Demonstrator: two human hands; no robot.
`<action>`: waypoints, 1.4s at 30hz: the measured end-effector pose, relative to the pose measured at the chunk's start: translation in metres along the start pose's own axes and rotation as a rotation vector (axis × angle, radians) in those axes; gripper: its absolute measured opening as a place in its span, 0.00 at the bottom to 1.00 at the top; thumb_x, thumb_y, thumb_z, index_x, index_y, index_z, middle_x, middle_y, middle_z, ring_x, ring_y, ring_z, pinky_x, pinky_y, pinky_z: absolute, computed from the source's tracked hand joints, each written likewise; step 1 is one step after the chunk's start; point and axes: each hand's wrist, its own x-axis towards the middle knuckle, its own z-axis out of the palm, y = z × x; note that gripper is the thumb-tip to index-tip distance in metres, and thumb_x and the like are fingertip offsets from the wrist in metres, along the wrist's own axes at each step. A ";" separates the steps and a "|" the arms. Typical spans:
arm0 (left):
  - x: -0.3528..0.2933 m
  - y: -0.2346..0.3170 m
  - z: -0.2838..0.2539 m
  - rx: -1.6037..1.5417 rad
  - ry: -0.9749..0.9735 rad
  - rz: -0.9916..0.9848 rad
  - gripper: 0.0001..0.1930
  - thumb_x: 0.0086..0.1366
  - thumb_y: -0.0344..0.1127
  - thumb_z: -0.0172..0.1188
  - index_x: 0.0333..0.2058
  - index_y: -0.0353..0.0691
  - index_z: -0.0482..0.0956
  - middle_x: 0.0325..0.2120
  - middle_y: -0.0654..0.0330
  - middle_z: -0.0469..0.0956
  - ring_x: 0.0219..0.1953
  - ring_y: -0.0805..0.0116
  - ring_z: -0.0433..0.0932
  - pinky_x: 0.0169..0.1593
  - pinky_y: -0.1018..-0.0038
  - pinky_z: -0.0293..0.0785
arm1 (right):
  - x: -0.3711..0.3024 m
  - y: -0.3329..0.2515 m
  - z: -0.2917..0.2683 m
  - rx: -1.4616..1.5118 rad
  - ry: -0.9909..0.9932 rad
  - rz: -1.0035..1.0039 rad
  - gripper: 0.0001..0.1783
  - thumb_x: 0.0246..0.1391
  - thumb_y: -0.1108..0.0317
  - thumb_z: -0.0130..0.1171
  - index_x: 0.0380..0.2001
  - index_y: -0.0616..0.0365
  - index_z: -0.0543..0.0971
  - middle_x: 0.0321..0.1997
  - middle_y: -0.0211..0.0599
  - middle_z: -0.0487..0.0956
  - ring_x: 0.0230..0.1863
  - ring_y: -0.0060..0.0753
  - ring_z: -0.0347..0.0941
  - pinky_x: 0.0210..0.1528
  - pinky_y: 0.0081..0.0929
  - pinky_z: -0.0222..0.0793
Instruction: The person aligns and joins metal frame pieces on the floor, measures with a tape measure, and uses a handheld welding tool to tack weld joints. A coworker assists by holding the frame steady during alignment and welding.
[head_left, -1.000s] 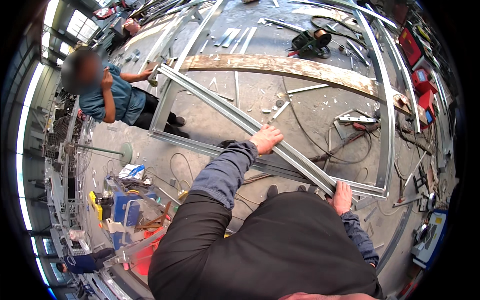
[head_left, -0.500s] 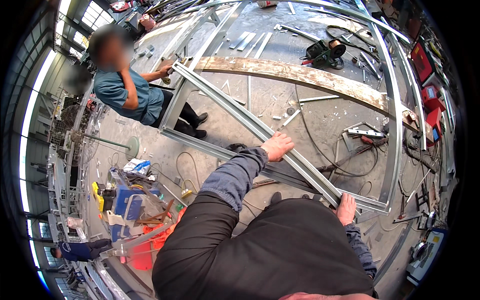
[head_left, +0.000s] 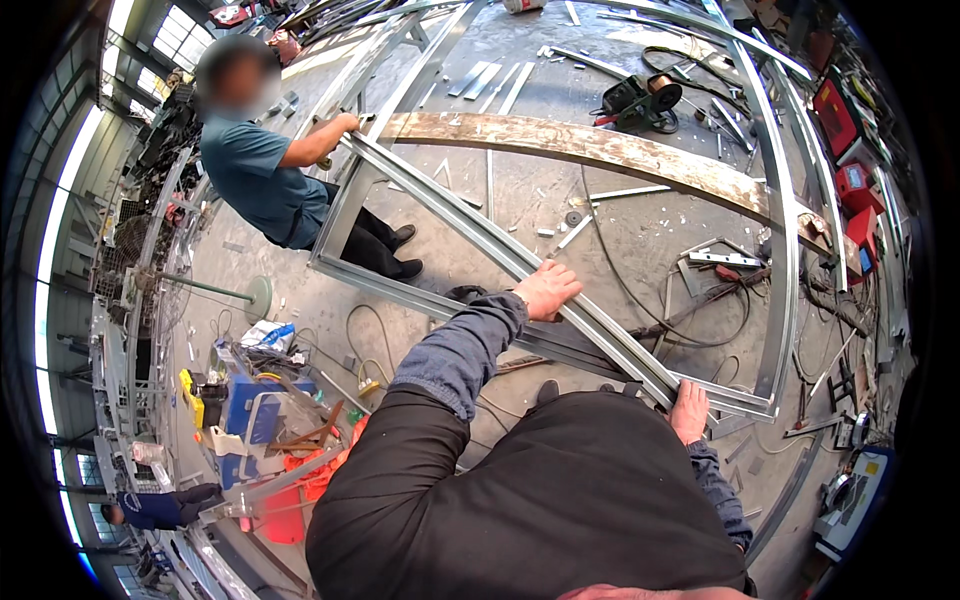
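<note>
Workshop floor (head_left: 530, 190): it is grey concrete, with metal strips (head_left: 483, 81) and many small white bits lying on it.
Metal bar (head_left: 450, 211): it is long, straight and silver-grey, with grooves along its length; it goes slantwise across the metal frame (head_left: 387, 288), from the far left corner to the near side.
Left hand (head_left: 548, 290): its fingers are bent over the bar, around the middle part, and have hold of it.
Right hand (head_left: 690, 411): its fingers lie at the bar's near end; the thumb is hidden, so I cannot tell how far it is closed.
Co-worker (head_left: 250, 165): this person, in a blue-green shirt, stands at the bar's far end.
Wooden board (head_left: 580, 142): it is worn and whitish-brown, beyond the bar.
Room sides: red boxes (head_left: 857, 190) stand at right, a blue case (head_left: 243, 395) at left.
</note>
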 end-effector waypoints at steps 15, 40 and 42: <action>0.002 0.002 -0.001 0.005 -0.039 -0.018 0.40 0.49 0.48 0.85 0.60 0.47 0.78 0.51 0.58 0.78 0.64 0.53 0.76 0.73 0.54 0.64 | -0.001 -0.012 -0.017 0.023 -0.064 0.053 0.51 0.39 0.60 0.84 0.67 0.57 0.71 0.62 0.47 0.75 0.66 0.56 0.71 0.68 0.52 0.67; 0.003 0.005 -0.011 0.000 -0.034 -0.014 0.45 0.48 0.57 0.86 0.61 0.46 0.78 0.52 0.58 0.79 0.65 0.54 0.76 0.75 0.51 0.62 | -0.004 -0.017 -0.019 0.067 0.027 0.027 0.54 0.36 0.58 0.87 0.67 0.59 0.72 0.60 0.47 0.76 0.63 0.58 0.72 0.67 0.52 0.68; 0.004 0.006 -0.011 -0.010 -0.046 -0.018 0.44 0.47 0.57 0.86 0.60 0.46 0.78 0.52 0.58 0.79 0.65 0.54 0.76 0.75 0.51 0.62 | -0.005 -0.017 -0.018 0.063 0.038 0.028 0.53 0.37 0.57 0.87 0.66 0.59 0.72 0.60 0.46 0.76 0.63 0.57 0.72 0.67 0.52 0.67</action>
